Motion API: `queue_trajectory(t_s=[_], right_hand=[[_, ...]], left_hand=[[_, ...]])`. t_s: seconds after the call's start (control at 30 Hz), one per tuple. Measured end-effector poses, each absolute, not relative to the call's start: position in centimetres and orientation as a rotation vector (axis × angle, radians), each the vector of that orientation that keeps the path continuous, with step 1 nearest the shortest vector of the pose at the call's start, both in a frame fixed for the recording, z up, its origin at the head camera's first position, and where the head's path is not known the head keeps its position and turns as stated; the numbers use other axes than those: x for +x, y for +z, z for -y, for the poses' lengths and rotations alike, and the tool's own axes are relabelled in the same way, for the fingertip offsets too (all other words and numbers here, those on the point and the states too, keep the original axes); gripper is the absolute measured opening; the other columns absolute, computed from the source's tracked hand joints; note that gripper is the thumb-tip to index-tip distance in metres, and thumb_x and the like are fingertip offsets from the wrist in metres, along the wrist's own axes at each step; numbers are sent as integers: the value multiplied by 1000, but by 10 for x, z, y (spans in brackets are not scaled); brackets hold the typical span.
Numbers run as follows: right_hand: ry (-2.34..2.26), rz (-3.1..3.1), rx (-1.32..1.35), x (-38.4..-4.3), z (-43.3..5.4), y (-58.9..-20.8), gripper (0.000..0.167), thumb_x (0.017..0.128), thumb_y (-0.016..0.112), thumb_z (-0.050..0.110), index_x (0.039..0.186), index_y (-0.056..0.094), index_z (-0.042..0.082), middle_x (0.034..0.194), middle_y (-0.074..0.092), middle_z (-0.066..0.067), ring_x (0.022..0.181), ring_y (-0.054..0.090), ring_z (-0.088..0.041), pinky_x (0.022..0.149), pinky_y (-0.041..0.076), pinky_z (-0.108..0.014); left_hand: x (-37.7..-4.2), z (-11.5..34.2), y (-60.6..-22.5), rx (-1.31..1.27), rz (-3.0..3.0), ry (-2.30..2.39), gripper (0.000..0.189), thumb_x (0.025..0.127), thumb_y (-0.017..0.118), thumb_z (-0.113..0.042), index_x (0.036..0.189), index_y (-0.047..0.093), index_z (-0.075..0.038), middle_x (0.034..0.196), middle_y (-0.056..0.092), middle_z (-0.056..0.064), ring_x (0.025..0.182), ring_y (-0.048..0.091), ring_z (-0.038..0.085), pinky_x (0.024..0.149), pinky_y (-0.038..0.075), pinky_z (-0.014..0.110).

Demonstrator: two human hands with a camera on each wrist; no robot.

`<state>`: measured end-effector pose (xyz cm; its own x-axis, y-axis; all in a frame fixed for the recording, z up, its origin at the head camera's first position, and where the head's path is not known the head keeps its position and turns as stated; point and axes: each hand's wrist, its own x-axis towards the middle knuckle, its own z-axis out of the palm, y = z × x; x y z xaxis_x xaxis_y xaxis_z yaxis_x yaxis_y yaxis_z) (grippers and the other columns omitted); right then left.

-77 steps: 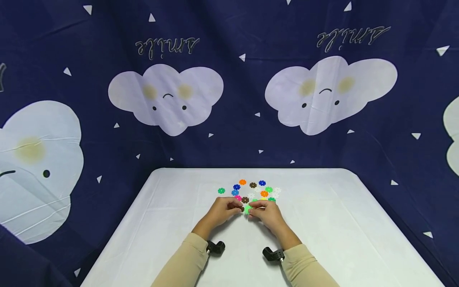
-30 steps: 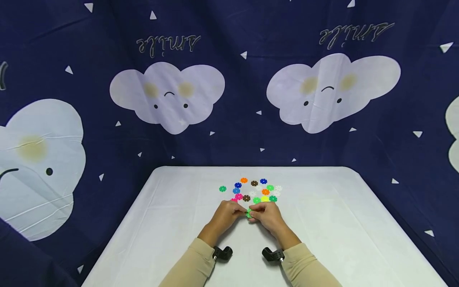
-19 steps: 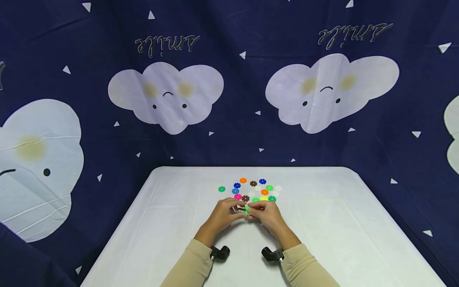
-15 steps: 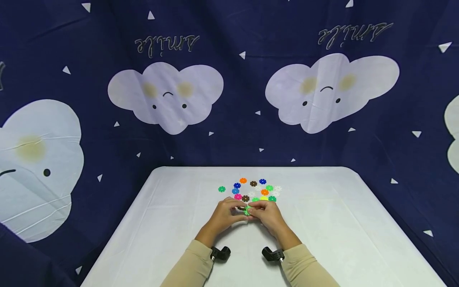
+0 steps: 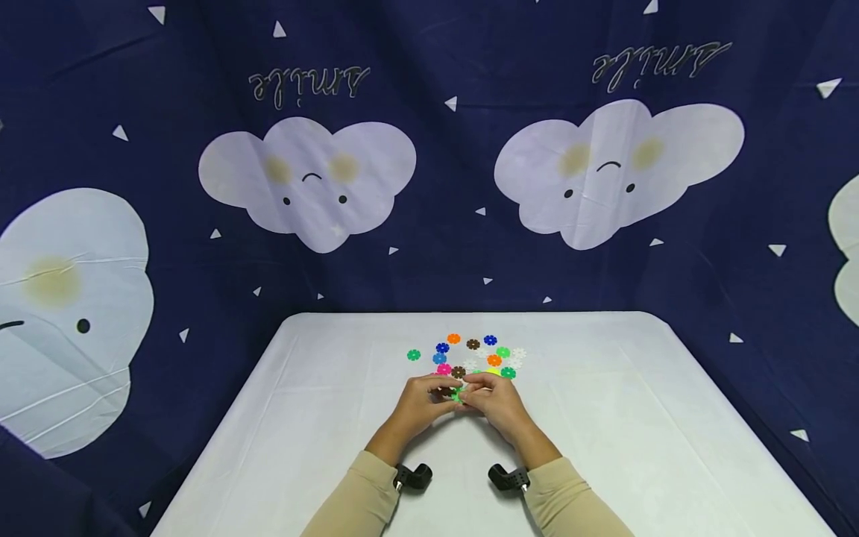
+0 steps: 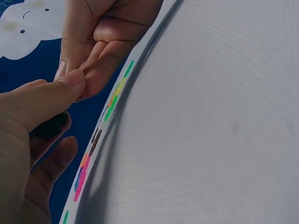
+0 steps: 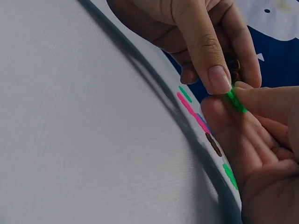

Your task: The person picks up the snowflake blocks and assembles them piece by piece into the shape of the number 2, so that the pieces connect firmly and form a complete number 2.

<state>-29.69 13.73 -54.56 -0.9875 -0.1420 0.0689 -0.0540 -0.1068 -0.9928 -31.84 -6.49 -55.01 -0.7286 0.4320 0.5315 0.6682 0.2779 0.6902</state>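
In the head view my left hand (image 5: 417, 403) and right hand (image 5: 499, 401) meet over the table in front of the scattered discs. My right thumb and forefinger pinch a green notched snowflake disc (image 7: 237, 100), seen edge-on in the right wrist view. A dark brown snowflake disc (image 5: 446, 391) sits within the curl of my left fingers, right beside the green disc (image 5: 458, 396). My left thumb reaches to the green disc's edge. In the left wrist view the brown disc (image 6: 50, 126) shows dark behind the left thumb, and the right fingers cover the green one.
Several loose snowflake discs lie just beyond the hands, among them a pink (image 5: 444, 369), an orange (image 5: 493, 360), a blue (image 5: 491, 340) and a teal disc (image 5: 414, 355). A white cloth covers the table (image 5: 282, 447). A dark blue printed curtain (image 5: 443, 276) hangs behind.
A second ago the left fingertips met closely at the green disc; now they are spread around the brown disc. The right hand keeps its pinch. Both hands have shifted slightly left.
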Motion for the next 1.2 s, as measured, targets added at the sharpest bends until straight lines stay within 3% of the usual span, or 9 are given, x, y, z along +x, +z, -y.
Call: queue_trajectory(t_s=[0.2,0.33,0.5,0.67,0.87,1.2], right_hand=[[-2205,-2314,-151,-298,-139,-538,27,98,72,-3,122,68,-13,97,71,-20,79,75,-37,72,64,-40],[-2148,-2536,-65,-303,-145,-537,24,96,73,-2,118,71,-10,94,73,-17,77,75,-33,68,63,-34],[-1878,-2987,-88,-309,-151,-538,23,89,75,-6,112,76,-5,98,74,-11,88,71,-28,78,61,-35],[-1566,-3199,-257,-316,-153,-542,27,85,76,-10,112,76,-5,112,72,-19,101,68,-37,89,58,-50],[-1215,-3273,-382,-326,-152,-547,30,86,80,-4,116,74,-6,121,69,-24,118,60,-45,106,47,-56],[-1063,-3298,-451,-334,-152,-549,21,86,83,1,107,77,-3,109,74,-18,108,63,-42,101,50,-53]], left_hand=[[-319,68,-552,-915,2328,-1545,35,83,91,-5,116,80,-7,110,77,4,89,72,15,80,61,29],[-320,69,-553,-888,2310,-1589,35,83,91,-6,116,80,-7,111,77,4,90,73,16,82,61,30],[-320,70,-553,-850,2299,-1604,35,83,91,-3,116,79,-4,108,76,4,89,73,16,82,61,30],[-319,71,-553,-836,2305,-1586,36,83,90,-1,117,78,-1,106,75,4,90,72,17,84,61,31],[-316,70,-552,-824,2323,-1606,37,85,89,-2,120,76,1,110,74,6,93,74,22,87,61,34],[-315,68,-555,-808,2280,-1684,38,84,89,1,120,76,1,111,74,7,94,74,30,87,61,43]])
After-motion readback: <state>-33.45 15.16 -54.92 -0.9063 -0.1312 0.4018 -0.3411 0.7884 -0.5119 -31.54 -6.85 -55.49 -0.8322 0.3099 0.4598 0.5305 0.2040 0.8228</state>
